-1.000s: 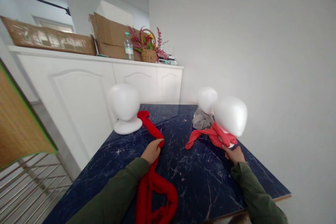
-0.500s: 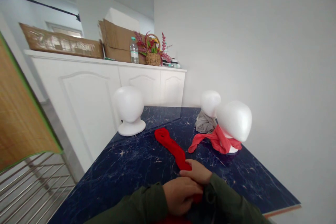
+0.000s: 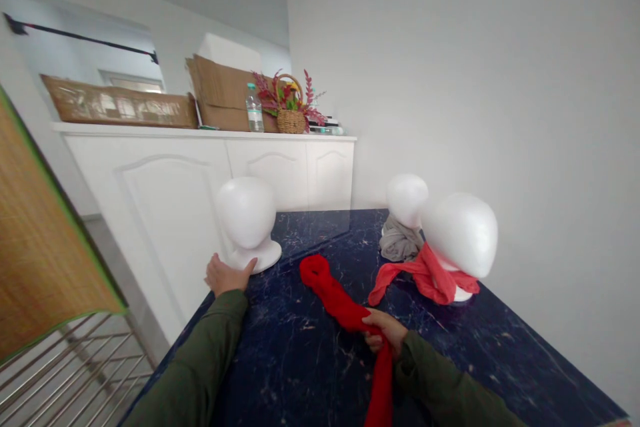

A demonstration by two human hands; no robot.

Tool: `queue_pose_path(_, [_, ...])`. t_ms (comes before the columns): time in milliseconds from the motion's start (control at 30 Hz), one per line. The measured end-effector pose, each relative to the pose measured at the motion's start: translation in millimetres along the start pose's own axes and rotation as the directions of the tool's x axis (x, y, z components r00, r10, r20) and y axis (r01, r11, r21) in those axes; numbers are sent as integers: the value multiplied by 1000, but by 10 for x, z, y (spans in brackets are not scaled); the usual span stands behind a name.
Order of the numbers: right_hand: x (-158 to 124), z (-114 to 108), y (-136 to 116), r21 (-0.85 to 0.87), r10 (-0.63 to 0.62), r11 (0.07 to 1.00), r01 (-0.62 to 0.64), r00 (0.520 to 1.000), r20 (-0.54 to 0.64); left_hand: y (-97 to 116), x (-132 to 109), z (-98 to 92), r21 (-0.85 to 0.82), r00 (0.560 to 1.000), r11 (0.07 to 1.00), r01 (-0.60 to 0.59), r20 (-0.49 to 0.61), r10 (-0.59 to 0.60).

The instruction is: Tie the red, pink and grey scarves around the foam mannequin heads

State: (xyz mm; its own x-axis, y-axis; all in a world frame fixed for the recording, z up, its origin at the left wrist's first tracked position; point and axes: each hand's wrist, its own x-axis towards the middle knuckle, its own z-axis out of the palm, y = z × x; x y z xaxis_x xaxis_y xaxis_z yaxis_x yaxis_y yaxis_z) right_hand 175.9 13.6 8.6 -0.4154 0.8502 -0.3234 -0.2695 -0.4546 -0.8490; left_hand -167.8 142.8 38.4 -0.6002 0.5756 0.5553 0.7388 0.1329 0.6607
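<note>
Red scarf (image 3: 337,297) is lying along the table (image 3: 295,373); our right hand (image 3: 385,332) is gripping it, seemingly controlling slack. Our left hand (image 3: 226,275) is resting, wide-spread, at the unwrapped white head (image 3: 247,212), perhaps steadying it.

From here it looks like a room in a home or a small workroom; I can't tell which. A long white cupboard (image 3: 170,207) with panelled doors stands behind, topped with cardboard boxes (image 3: 120,109), a water bottle (image 3: 255,112) and a wicker basket (image 3: 291,122) of flowers (image 3: 309,89), homely enough beside the plain pale wall (image 3: 450,80). The white model heads (image 3: 247,212) on the dark marbled tabletop (image 3: 295,367) lean more towards a workroom.
</note>
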Motion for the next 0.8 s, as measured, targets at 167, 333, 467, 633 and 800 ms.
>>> queue_pose_path(167, [44, 6, 23, -5, 11, 1000, -11, 998, 57, 22, 179, 199, 76, 987, 997, 7, 160, -19])
queue_pose_path(333, [-27, -9, -45, -39, 58, 998, -51, 979, 195, 31, 287, 329, 107, 973, 994, -32, 231, 7])
queue_pose_path(467, [-88, -11, -59, -118, 164, 984, -135, 940, 298, -27, 353, 372, 60, 975, 997, -47, 219, 33])
queue_pose_path(633, [-111, -19, -24, -153, 219, 973, -175, 911, 350, 34, 324, 319, -30, 980, 1000, 4, 197, 2])
queue_pose_path(800, [-444, 111, 180, -49, 156, 987, -152, 841, 518, 371, -62, 167, -228, 980, 974, 2, 196, 44])
